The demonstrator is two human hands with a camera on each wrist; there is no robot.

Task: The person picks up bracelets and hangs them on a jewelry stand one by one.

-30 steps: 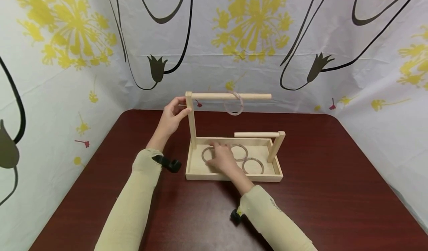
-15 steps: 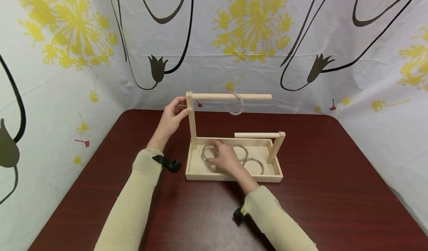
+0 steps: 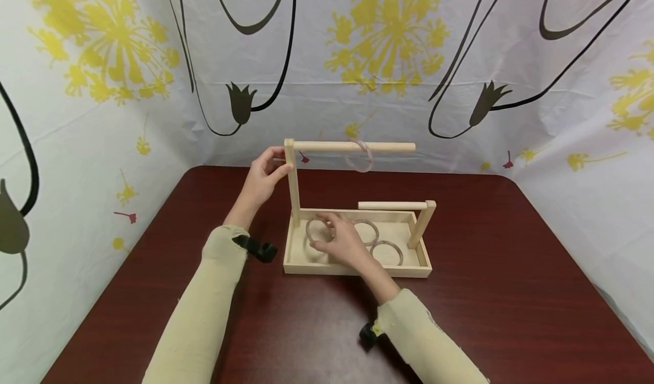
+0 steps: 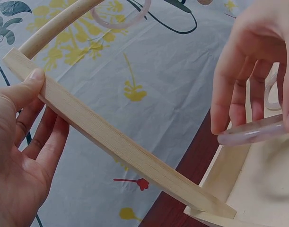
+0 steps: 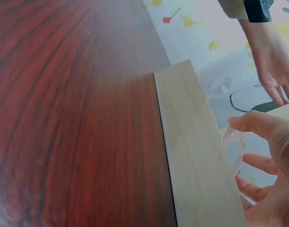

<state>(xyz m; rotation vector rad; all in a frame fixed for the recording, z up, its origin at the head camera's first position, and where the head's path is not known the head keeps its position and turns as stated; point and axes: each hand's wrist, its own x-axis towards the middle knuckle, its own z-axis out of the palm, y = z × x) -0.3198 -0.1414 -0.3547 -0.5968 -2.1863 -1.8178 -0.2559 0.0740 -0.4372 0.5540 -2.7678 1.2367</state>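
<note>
Over the shallow wooden tray [image 3: 327, 270] on the dark red desk [image 3: 485, 293], the person's right hand [image 3: 344, 242] pinches a translucent ring [image 4: 250, 133] between thumb and fingers, holding it just clear of the tray's floor. The left hand [image 3: 261, 180] has its thumb and fingers closed on the tall post [image 3: 293, 191] near its top. Two more rings [image 3: 402, 254] lie in the tray, and a fourth ring [image 3: 369, 159] hangs from the upper dowel [image 3: 393, 147].

We see the left hand [image 4: 19, 175] grip a pale, squared wooden post [image 4: 113, 135] with its fingers [image 4: 54, 142]; opposite, the right hand [image 4: 258, 47] pinches a translucent pinkish ring [image 4: 253, 132] over a pale wooden tray [image 4: 220, 175] on a dark red counter [image 4: 194, 156].
</note>
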